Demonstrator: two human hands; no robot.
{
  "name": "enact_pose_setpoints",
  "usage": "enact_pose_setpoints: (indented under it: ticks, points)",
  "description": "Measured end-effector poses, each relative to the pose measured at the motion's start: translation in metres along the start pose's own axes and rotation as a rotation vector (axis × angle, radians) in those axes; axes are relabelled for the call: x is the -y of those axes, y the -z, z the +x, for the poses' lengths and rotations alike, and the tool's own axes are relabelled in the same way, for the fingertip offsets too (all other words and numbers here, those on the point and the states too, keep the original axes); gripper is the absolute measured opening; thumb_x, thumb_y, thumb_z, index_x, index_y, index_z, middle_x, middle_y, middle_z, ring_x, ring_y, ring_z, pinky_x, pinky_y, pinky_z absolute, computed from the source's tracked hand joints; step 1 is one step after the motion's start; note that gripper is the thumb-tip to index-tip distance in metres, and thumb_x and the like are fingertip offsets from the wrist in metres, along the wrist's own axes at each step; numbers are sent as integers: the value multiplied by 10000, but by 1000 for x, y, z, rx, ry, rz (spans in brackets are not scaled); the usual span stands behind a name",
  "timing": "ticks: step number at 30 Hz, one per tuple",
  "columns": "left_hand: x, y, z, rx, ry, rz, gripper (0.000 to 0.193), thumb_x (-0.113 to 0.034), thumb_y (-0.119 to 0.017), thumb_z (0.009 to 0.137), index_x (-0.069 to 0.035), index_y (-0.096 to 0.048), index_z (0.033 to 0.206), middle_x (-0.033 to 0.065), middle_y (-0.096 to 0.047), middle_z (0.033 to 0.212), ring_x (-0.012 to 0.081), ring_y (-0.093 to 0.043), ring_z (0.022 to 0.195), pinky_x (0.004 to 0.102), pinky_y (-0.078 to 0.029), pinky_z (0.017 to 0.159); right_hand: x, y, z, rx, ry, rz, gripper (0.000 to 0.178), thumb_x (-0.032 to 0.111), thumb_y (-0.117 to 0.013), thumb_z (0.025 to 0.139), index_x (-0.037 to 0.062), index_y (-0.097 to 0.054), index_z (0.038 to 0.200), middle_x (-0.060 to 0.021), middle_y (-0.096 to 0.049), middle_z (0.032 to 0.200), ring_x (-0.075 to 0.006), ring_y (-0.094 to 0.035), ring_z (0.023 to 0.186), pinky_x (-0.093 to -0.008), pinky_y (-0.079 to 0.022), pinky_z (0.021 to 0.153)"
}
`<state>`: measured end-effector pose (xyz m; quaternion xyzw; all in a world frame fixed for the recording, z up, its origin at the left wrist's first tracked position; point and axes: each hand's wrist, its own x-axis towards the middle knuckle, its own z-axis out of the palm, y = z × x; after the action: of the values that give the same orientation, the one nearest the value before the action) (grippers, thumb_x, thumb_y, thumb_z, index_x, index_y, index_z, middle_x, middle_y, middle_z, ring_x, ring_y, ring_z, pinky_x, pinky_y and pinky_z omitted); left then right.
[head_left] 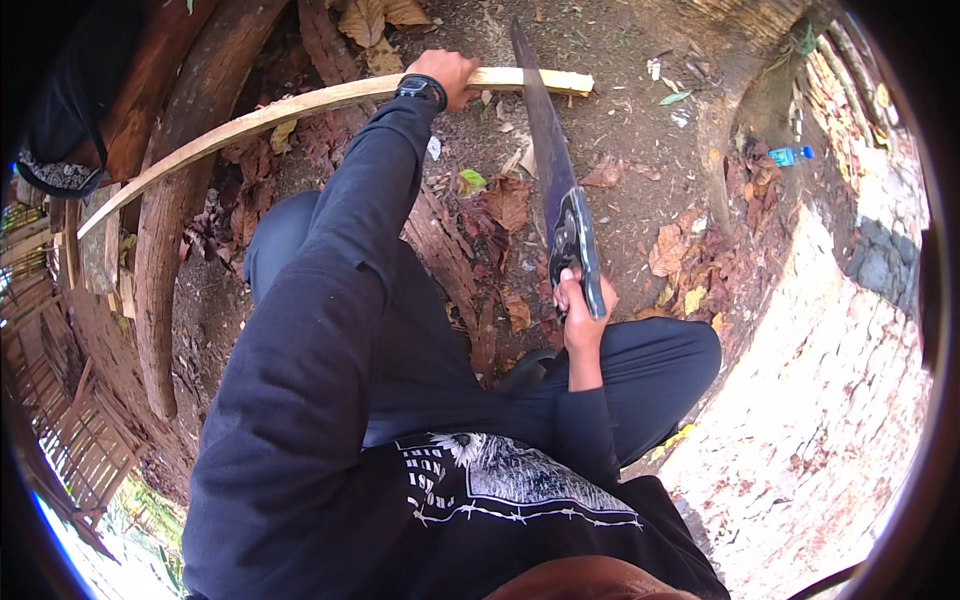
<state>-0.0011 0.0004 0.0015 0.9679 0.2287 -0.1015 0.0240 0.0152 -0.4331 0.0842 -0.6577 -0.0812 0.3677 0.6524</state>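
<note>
My left hand (449,76), with a dark watch at the wrist, is closed around a long pale wooden strip (270,115) near its right end. The strip runs from the far left toward the top middle, and a short end sticks out to the right of my fist. In my right hand (585,298) is the black handle of a hand saw (552,150). Its long dark blade points away from me and crosses the strip's short end, to the right of my left hand. Whether the teeth have cut into the wood I cannot tell.
Brown logs (165,250) lie at the left, the strip passing over them. Dry leaves (508,203) are scattered on the bare soil. A blue plastic bottle (790,156) lies at the right. A dark bag-like thing (65,160) shows at the upper left, above a bamboo lattice (65,390).
</note>
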Motion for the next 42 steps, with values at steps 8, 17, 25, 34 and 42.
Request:
enact_pose_setpoints:
  ticks: [8,17,25,34,42]
  points:
    - [-7,0,1,7,-36,5,500,-461,-748,938,-176,-671,1341,149,-781,944,355,-768,904,493,-626,821,38,44,-53,-20,-24,50,92,-14,-669,981,-18,-593,930,-19,-531,669,-81,-488,550,-256,-394,519]
    - [-14,-18,-13,-114,-45,63,365,-354,-742,958,-135,-610,1218,116,-742,971,336,-759,899,473,-623,736,48,33,-74,-67,-65,40,111,-21,-688,975,-11,-587,931,-10,-548,681,-71,-504,554,-249,-393,516]
    - [-21,-33,-30,-326,-101,63,454,-252,-798,851,-87,-594,1221,98,-653,1103,289,-684,1034,422,-599,852,29,44,-89,-89,-51,-31,115,-24,-687,950,-7,-608,869,-3,-573,675,-64,-515,582,-247,-405,544]
    - [-33,-33,-33,-396,-27,-27,636,-617,-491,1052,-42,-694,1233,116,-648,1079,309,-659,1059,461,-549,955,27,57,-90,-73,-58,87,90,-41,-674,951,-23,-601,902,-20,-557,684,-76,-511,562,-256,-395,522]
    - [-51,-29,-23,-232,264,-141,672,-615,-394,1063,-51,-757,1107,225,-765,1025,387,-756,958,522,-592,876,26,66,-102,-53,-60,-62,92,-44,-629,962,-15,-559,909,-37,-512,674,-99,-465,536,-278,-389,512]
